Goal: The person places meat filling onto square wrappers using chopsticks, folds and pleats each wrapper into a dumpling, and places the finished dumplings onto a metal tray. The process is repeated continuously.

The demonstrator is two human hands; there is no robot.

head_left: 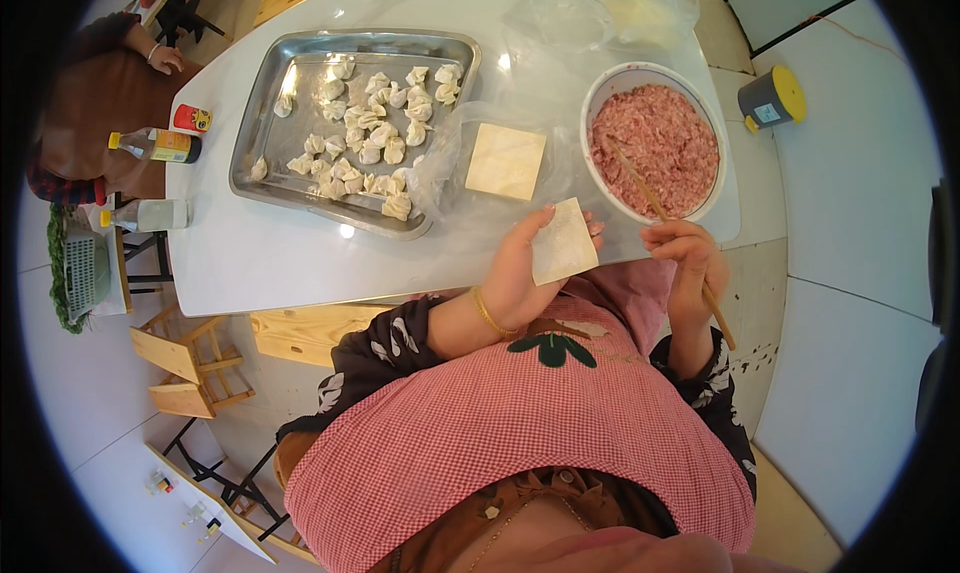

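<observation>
A square wonton wrapper [563, 243] lies on the upturned palm of my left hand [518, 258], with the thumb along its edge. In my right hand [690, 256] is a thin wooden chopstick [638, 181], its tip resting in pink minced meat [672, 138]. Whether a second stick lies beside it, I cannot tell. That meat fills a white bowl [587, 123] at the table's right end. Left of the bowl, a stack of wrappers [505, 161] sits on clear plastic. Farther left, a metal tray [290, 163] carries several folded wontons [370, 138].
Clear plastic bags [560, 13] lie at the table's far side. A bottle with a yellow cap [158, 145], a clear bottle [150, 215] and a red can [192, 118] stand at the left edge, near another person [110, 103]. Wooden stools [180, 358] are at lower left.
</observation>
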